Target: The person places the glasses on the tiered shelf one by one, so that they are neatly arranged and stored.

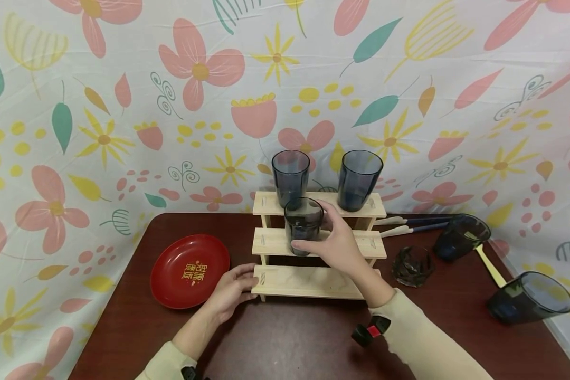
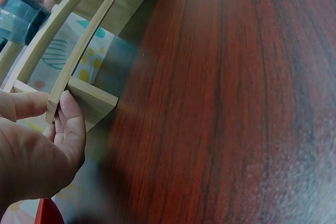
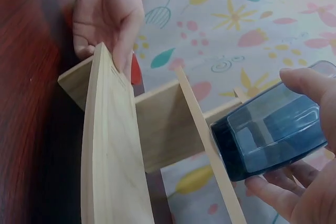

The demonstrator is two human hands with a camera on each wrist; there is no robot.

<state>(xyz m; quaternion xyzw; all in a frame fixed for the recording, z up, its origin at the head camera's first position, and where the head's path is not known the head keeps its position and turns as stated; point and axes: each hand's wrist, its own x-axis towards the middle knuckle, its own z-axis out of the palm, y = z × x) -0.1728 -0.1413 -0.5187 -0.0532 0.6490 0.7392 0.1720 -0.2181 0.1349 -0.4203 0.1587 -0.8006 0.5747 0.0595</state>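
A three-step wooden shelf (image 1: 309, 283) stands on the table. My right hand (image 1: 338, 244) grips a dark blue-grey drinking glass (image 3: 273, 124) from its right side, upright over the middle step. Its base is at that step's board in the right wrist view; whether it bears weight there I cannot tell. With thumb and fingers my left hand (image 2: 47, 145) pinches the left end of the lowest step. Two similar glasses stand on the top step, a left glass (image 1: 291, 177) and a right glass (image 1: 359, 179).
Left of the shelf lies a red plate (image 1: 171, 279) with gold characters. On the right are a small clear glass bowl (image 1: 412, 266), blue-handled cutlery (image 1: 425, 227), a tilted glass (image 1: 461, 237), another tilted glass (image 1: 527, 298) and a yellow handle (image 1: 491, 266). A patterned cloth (image 1: 266, 105) hangs behind.
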